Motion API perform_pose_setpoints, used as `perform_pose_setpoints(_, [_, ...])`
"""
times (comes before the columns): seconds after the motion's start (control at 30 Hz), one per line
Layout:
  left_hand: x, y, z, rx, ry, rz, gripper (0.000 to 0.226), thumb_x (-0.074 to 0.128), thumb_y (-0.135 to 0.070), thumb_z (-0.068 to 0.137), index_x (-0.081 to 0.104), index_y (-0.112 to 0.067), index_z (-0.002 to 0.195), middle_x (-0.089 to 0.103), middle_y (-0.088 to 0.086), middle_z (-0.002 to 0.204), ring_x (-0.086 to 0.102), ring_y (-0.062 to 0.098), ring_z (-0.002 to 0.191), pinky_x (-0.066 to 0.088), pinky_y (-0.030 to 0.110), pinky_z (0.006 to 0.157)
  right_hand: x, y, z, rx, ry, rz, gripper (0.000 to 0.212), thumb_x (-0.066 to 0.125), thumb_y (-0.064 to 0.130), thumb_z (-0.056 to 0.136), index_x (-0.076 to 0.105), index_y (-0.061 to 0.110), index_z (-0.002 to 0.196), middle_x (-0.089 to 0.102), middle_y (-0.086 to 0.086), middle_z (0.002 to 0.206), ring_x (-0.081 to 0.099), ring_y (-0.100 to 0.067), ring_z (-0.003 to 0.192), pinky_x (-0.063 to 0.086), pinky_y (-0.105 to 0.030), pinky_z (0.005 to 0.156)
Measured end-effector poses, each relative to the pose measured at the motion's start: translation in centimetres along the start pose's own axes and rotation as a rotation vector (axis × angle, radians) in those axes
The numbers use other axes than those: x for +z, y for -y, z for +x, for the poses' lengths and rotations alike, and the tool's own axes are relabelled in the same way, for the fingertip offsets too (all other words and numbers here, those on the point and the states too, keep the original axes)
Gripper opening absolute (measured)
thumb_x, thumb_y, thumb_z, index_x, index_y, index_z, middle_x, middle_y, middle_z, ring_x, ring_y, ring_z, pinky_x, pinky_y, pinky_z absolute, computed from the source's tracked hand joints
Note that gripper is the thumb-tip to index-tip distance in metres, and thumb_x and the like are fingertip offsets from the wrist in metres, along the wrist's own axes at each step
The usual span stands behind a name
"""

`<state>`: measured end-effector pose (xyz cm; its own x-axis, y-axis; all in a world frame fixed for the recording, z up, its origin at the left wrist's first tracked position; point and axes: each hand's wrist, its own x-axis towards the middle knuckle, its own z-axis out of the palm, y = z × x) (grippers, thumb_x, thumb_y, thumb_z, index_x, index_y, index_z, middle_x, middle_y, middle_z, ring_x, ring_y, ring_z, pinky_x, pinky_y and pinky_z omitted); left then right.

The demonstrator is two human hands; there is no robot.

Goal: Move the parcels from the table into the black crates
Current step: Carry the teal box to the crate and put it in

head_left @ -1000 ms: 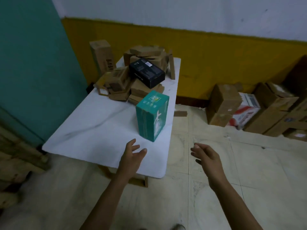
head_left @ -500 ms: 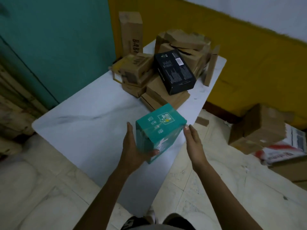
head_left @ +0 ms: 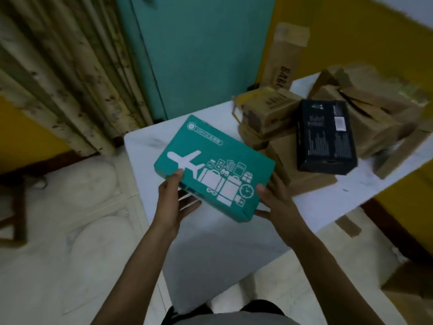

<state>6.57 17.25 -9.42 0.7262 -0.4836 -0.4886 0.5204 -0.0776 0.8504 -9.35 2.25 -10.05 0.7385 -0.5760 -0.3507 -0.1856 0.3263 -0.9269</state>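
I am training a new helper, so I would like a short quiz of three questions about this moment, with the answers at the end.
1. True or false: the teal box is held by one hand only.
2. Choose one: the black box lies on (A) the floor, (B) brown cardboard parcels, (C) the teal box.
3. Fill in: the white figure printed nearest the left thumb on the teal box is an ____.

Key
1. False: the left hand and the right hand both grip it.
2. B
3. aeroplane
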Motion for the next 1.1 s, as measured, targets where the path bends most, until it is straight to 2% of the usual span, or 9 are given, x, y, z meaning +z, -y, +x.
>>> perform_pose_setpoints(0.1, [1.1, -0.4, -1.0, 0.009, -0.037, 0.012, 0.037, 0.045, -0.051, 0.093, 0.050, -0.026, 0.120, 0.064, 0.009, 0.117, 0.068, 0.025, 0.096, 0.059, 0.039, 0.077, 0.5, 0.4, 1.1, 0.020, 0.013, 0.147, 0.062, 0.074, 0.029, 0.079, 0.045, 0.034, 0.133, 0.068, 0.003, 0.120, 0.067, -0.020, 0.106, 0.057, -0.044, 0.079])
perform_pose_setpoints(0.27, [2.9, -0.5, -2.2, 0.139, -0.135, 0.231, 0.074, 0.043, -0.061, 0.084, 0.017, -0.031, 0.147, 0.033, 0.008, 0.151, 0.055, 0.025, 0.121, 0.049, 0.042, 0.095, -2.0, 2.2, 3.1, 0.535, 0.021, 0.481, 0.038, 0.056, 0.043, 0.086, 0.063, 0.019, 0.114, 0.072, -0.012, 0.098, 0.065, -0.030, 0.090, 0.057, -0.037, 0.060])
perform_pose_setpoints(0.37, [1.7, 1.0, -2.0, 0.660, -0.222, 1.215, 0.122, 0.061, -0.077, 0.065, -0.013, -0.030, 0.150, -0.010, 0.004, 0.160, -0.004, 0.025, 0.148, 0.006, 0.043, 0.118, -3.0, 1.7, 3.8, 0.581, -0.009, 0.330, 0.051, 0.055, 0.051, 0.084, 0.061, 0.017, 0.121, 0.066, -0.017, 0.112, 0.064, -0.033, 0.090, 0.055, -0.036, 0.057])
perform_pose_setpoints(0.47, [1.5, 2.2, -1.5, 1.023, -0.009, 1.738, 0.132, 0.072, -0.073, 0.053, 0.003, -0.021, 0.153, -0.003, 0.016, 0.159, -0.004, 0.036, 0.146, 0.000, 0.056, 0.115, -3.0, 1.3, 3.8, 0.598, 0.020, 0.239, 0.061, 0.053, 0.058, 0.083, 0.057, 0.017, 0.127, 0.062, -0.021, 0.118, 0.065, -0.033, 0.085, 0.055, -0.036, 0.057])
perform_pose_setpoints(0.63, [1.8, -0.8, -0.9, 1.062, -0.176, 1.610, 0.104, 0.073, -0.062, 0.058, 0.032, -0.023, 0.145, 0.040, 0.014, 0.130, 0.033, 0.030, 0.124, 0.023, 0.057, 0.112, -3.8, 2.4, 3.7, 0.466, 0.153, 0.137, 0.084, 0.038, 0.079, 0.075, 0.052, 0.017, 0.131, 0.064, -0.016, 0.108, 0.067, -0.022, 0.072, 0.050, -0.029, 0.055])
perform_pose_setpoints(0.7, [1.2, -2.8, -1.5, 0.762, -0.227, 1.363, 0.098, 0.061, -0.072, 0.060, 0.033, -0.030, 0.144, 0.042, 0.002, 0.123, 0.038, 0.018, 0.114, 0.036, 0.040, 0.102, -4.4, 3.3, 3.9, 0.353, 0.135, 0.164, 0.071, 0.028, 0.071, 0.088, 0.055, 0.017, 0.125, 0.067, -0.010, 0.098, 0.061, -0.016, 0.066, 0.045, -0.025, 0.052])
perform_pose_setpoints(0.8, [1.5, -4.1, -2.5, 0.250, -0.099, 0.479, 0.066, 0.064, -0.061, 0.073, 0.054, -0.031, 0.130, 0.062, 0.002, 0.121, 0.065, 0.018, 0.098, 0.050, 0.036, 0.088, -4.1, 4.6, 4.3, 0.229, 0.014, 0.268, 0.047, 0.042, 0.054, 0.094, 0.061, 0.016, 0.115, 0.063, -0.002, 0.071, 0.053, -0.009, 0.053, 0.039, -0.021, 0.047])
perform_pose_setpoints(0.93, [2.5, -3.6, -3.0, 0.048, 0.031, -0.143, 0.044, 0.041, -0.057, 0.091, 0.065, -0.025, 0.111, 0.072, 0.006, 0.108, 0.071, 0.025, 0.092, 0.057, 0.040, 0.082, -2.4, 3.6, 3.8, 0.177, 0.097, 0.122, 0.052, 0.052, 0.057, 0.076, 0.060, 0.023, 0.114, 0.066, -0.008, 0.111, 0.064, -0.019, 0.097, 0.051, -0.037, 0.080])
perform_pose_setpoints(1.1, [2.5, -2.7, -3.3, -0.034, 0.057, -0.265, 0.049, 0.035, -0.060, 0.093, 0.065, -0.024, 0.107, 0.074, 0.005, 0.102, 0.073, 0.021, 0.081, 0.054, 0.035, 0.074, -0.8, 2.5, 2.6, 0.319, 0.427, 0.315, 0.081, 0.056, 0.070, 0.071, 0.048, 0.023, 0.136, 0.057, -0.012, 0.135, 0.057, -0.030, 0.121, 0.040, -0.062, 0.098])
